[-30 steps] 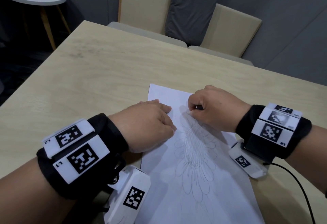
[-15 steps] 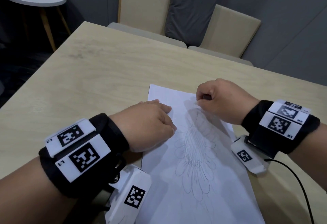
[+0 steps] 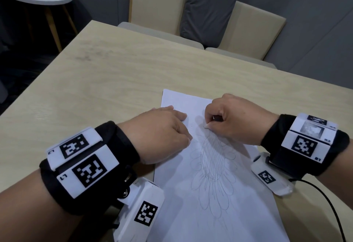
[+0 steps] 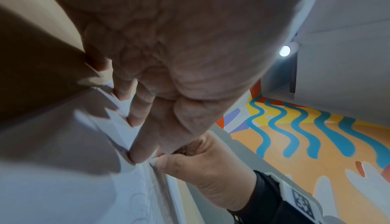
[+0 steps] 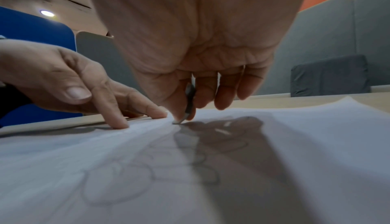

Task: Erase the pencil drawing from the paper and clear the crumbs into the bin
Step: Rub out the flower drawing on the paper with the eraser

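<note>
We see a white sheet of paper [image 3: 219, 213] with a pencil flower drawing [image 3: 212, 167] lying on the pale wooden tabletop [image 3: 114, 81], near its front edge. Our left hand [image 3: 162, 134] presses straight fingers [image 5: 118, 120] on the sheet's far left part. Our right hand [image 3: 236, 119] pinches a small grey eraser [image 5: 185, 114] between thumb and curled fingers, its tip touching the paper at the drawing's far end.

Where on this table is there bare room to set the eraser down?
Bare wood lies left of the paper, between the left hand and the table's far-left corner, and beyond the sheet's far edge towards the chairs. Crowded: the sheet's near-right side, with the right hand, wrist unit and cable.
</note>
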Available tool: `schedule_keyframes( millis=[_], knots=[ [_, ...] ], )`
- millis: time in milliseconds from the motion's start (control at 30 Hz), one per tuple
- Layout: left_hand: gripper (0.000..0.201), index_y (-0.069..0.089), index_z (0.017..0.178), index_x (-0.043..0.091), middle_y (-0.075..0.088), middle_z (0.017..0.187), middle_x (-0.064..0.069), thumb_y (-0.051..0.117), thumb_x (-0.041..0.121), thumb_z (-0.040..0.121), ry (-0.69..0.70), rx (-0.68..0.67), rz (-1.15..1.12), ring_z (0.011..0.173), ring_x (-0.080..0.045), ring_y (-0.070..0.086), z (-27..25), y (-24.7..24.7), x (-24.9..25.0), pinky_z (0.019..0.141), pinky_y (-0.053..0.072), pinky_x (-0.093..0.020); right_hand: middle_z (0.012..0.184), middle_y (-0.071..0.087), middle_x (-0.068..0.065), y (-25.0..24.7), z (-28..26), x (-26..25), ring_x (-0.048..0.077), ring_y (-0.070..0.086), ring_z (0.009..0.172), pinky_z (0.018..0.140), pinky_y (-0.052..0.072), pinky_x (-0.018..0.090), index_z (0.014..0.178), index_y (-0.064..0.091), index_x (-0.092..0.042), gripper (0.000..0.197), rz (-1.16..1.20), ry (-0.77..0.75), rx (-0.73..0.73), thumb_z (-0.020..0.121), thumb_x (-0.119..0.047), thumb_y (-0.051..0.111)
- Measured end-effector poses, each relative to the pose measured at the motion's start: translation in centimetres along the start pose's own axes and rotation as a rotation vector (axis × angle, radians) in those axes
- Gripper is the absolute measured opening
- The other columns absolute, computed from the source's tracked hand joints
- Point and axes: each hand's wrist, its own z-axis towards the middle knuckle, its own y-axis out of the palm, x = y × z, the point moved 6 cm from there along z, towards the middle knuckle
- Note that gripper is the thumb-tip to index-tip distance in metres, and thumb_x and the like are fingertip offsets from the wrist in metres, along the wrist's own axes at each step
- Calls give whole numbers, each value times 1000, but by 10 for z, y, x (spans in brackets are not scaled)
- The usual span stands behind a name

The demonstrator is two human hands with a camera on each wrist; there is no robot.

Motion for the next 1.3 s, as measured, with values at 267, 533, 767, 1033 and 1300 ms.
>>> schedule_keyframes(
  millis=[267, 533, 767, 1033, 1300],
  knots=[
    [29, 76, 113, 30, 32, 158, 20, 51, 33, 98, -7, -16, 7, 148, 7, 1, 2, 2, -3, 106, 7, -12, 78, 63, -9, -2, 7, 5, 16, 48, 95, 78, 46, 32, 78, 62, -24, 11, -40, 45, 54, 88, -23, 57],
    [30, 74, 115, 36, 30, 159, 20, 51, 33, 98, -2, -7, 11, 148, 6, 1, 1, 1, -1, 109, 8, -13, 78, 64, -9, -4, 13, 12, 17, 47, 94, 73, 35, 29, 78, 62, -22, 13, -81, 82, 77, 90, -22, 57],
    [31, 73, 117, 38, 31, 159, 20, 50, 31, 98, 9, -7, 12, 149, 6, 2, 1, 0, 1, 110, 7, -13, 75, 63, -8, -4, 14, 22, 16, 45, 90, 71, 33, 29, 75, 60, -23, 14, -90, 107, 83, 89, -22, 56],
    [30, 75, 116, 33, 33, 157, 22, 50, 31, 98, 3, -11, 15, 148, 7, 2, 1, 1, 0, 110, 8, -13, 73, 63, -8, -6, 10, 28, 17, 46, 89, 69, 39, 31, 74, 60, -23, 14, -95, 136, 85, 88, -22, 57],
    [29, 75, 114, 36, 34, 156, 24, 52, 29, 97, -2, 1, 3, 148, 7, 3, 0, 1, -1, 114, 8, -16, 71, 62, -9, -5, 5, 30, 16, 48, 88, 70, 45, 33, 73, 60, -22, 14, -77, 128, 83, 87, -20, 58]
  ],
)
